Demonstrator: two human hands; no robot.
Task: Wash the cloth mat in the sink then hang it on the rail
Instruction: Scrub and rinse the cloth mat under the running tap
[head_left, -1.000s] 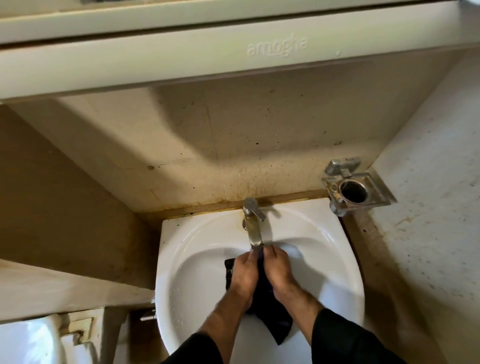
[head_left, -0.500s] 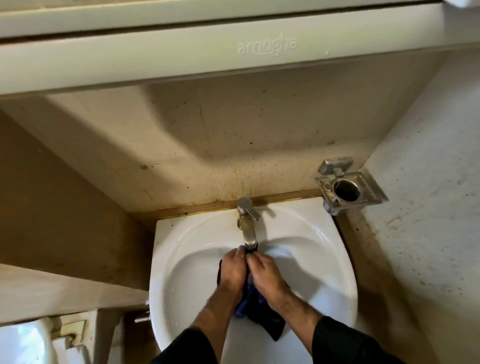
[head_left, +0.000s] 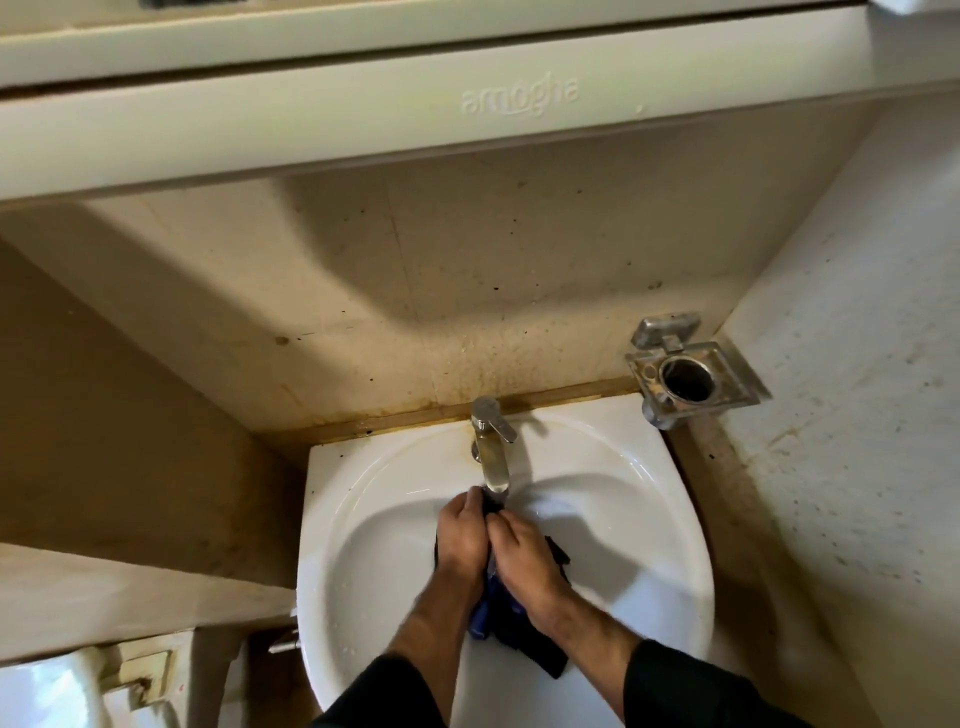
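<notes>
A dark blue-black cloth mat (head_left: 524, 639) hangs bunched between my two hands over the white sink (head_left: 374, 499). My left hand (head_left: 464, 535) and my right hand (head_left: 524, 551) are pressed together around its upper part, right under the spout of the metal tap (head_left: 493, 457). The cloth's lower end trails down toward the sink's front rim. Most of the cloth is hidden by my hands. No rail is in view.
A metal square holder with a round hole (head_left: 685, 379) is fixed on the wall at the sink's right corner. A pale shelf marked "amogha" (head_left: 519, 98) overhangs above. Stained walls close in on three sides. A white toilet tank (head_left: 52, 691) sits at lower left.
My hands have drawn closer together and bunched the cloth tighter under the tap; a blue fold now shows between my wrists. The view has shifted slightly.
</notes>
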